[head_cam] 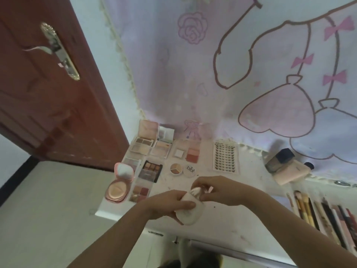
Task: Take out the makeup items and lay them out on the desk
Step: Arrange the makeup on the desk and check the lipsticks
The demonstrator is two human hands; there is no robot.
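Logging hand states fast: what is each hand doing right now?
Left hand: closed on the white powder puff.
Right hand: fingers closed on a small item, identity unclear.

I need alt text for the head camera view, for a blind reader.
Two hands, left and right, hold a white puff and a small item above a white desk. Open palettes lie at left, brushes at right.

Pastel bedroom corner with a dark red door

A reddish-brown door (pixel 48 89) with a silver lever handle (pixel 58 51) fills the upper left; beside it runs a pale blue wall (pixel 108 78). A lavender cartoon-print cloth (pixel 251 64) with pink bows and roses covers the upper right. Grey floor (pixel 48 209) lies lower left, beside the white desk (pixel 251 219).
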